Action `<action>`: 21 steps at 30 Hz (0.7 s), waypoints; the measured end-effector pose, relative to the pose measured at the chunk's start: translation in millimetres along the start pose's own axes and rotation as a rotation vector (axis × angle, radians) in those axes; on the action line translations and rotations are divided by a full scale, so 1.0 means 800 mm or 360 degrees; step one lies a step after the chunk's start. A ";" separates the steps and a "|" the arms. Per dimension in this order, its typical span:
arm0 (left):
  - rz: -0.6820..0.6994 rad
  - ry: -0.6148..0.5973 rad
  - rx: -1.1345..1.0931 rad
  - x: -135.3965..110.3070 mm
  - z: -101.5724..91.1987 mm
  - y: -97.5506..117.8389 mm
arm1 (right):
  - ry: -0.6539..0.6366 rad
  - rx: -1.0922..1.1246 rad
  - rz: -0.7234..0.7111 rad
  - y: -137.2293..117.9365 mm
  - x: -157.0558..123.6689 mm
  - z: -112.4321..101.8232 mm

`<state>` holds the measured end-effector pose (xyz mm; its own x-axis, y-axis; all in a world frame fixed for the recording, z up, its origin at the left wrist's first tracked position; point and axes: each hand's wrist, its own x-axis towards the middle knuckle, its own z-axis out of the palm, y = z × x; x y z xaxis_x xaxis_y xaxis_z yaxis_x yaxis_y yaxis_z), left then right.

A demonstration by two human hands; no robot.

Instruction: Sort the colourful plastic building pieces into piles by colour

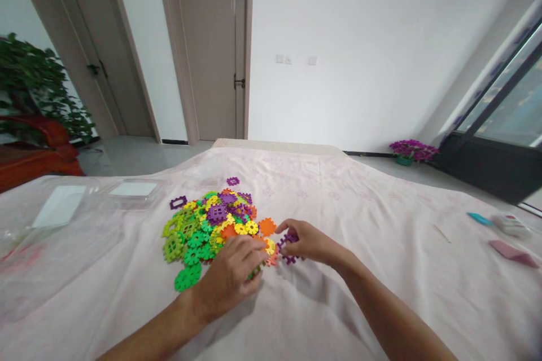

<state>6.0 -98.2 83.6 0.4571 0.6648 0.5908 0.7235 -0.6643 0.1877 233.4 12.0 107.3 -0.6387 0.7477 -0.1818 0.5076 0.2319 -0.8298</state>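
A heap of flat plastic interlocking pieces in green, yellow, purple and orange lies on a pale pink cloth. My left hand rests at the heap's near right edge, fingers curled over small pieces, with a green one showing under the fingertips. My right hand is just right of the heap, fingers pinched on a purple piece. A yellow and an orange piece sit between the two hands. A lone green gear-shaped piece lies left of my left wrist.
A clear plastic box and lid sit at the far left of the cloth. Small items lie at the right edge: a teal object, a white pack, a pink card. Doors, a plant and a window stand beyond.
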 end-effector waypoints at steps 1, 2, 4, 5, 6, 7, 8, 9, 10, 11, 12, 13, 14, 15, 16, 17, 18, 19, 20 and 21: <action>-0.0049 0.0088 0.0019 0.007 -0.013 -0.009 | -0.0002 0.0195 -0.0083 -0.007 0.010 0.001; -0.0097 0.0163 0.0037 0.013 -0.026 -0.020 | -0.0010 0.0351 -0.0186 -0.013 0.020 0.002; -0.0241 0.0159 0.0045 0.023 -0.048 -0.047 | 0.0033 0.0455 -0.0371 -0.018 0.041 0.007; -0.0329 0.0135 0.0052 0.025 -0.057 -0.064 | 0.0116 0.0387 -0.0415 -0.016 0.051 0.010; -0.0435 0.0124 0.0070 0.024 -0.063 -0.084 | 0.0235 0.0252 -0.0426 -0.011 0.061 0.015; -0.0560 0.0107 0.0084 0.022 -0.066 -0.105 | 0.0399 0.0073 -0.0405 -0.003 0.070 0.021; -0.0685 0.0091 0.0101 0.017 -0.068 -0.128 | 0.0529 -0.0118 -0.0382 0.008 0.079 0.029; -0.0816 0.0096 0.0134 0.010 -0.068 -0.153 | 0.0603 -0.0258 -0.0375 0.019 0.086 0.038; -0.0952 0.0074 0.0197 0.002 -0.067 -0.177 | 0.0628 -0.0343 -0.0367 0.030 0.092 0.049; -0.1054 -0.0007 0.0281 -0.006 -0.065 -0.199 | 0.0619 -0.0401 -0.0374 0.039 0.095 0.060; -0.1160 -0.0081 0.0399 -0.014 -0.064 -0.220 | 0.0599 -0.0478 -0.0420 0.047 0.097 0.071; -0.1289 -0.0156 0.0528 -0.022 -0.062 -0.238 | 0.0607 -0.0575 -0.0517 0.053 0.098 0.081; -0.1424 -0.0225 0.0610 -0.029 -0.060 -0.253 | 0.0615 -0.0640 -0.0581 0.056 0.097 0.089; -0.1531 -0.0287 0.0621 -0.034 -0.060 -0.264 | 0.0618 -0.0678 -0.0633 0.057 0.096 0.095; -0.1603 -0.0339 0.0600 -0.038 -0.059 -0.272 | 0.0620 -0.0697 -0.0673 0.057 0.094 0.098; -0.1637 -0.0372 0.0572 -0.040 -0.059 -0.276 | 0.0618 -0.0694 -0.0694 0.055 0.092 0.100; -0.1639 -0.0392 0.0534 -0.041 -0.060 -0.278 | 0.0614 -0.0679 -0.0709 0.054 0.091 0.100; -0.1619 -0.0403 0.0499 -0.040 -0.061 -0.277 | 0.0611 -0.0662 -0.0720 0.052 0.090 0.098; -0.1596 -0.0410 0.0469 -0.038 -0.063 -0.274 | 0.0612 -0.0642 -0.0729 0.051 0.090 0.096; -0.1587 -0.0424 0.0436 -0.035 -0.066 -0.270 | 0.0617 -0.0619 -0.0737 0.050 0.090 0.095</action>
<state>-190.5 9.0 68.0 -0.3312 0.9409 0.0711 0.9096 0.2983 0.2893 163.8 27.9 21.1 -0.6237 0.6693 0.4037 0.4495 0.7297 -0.5153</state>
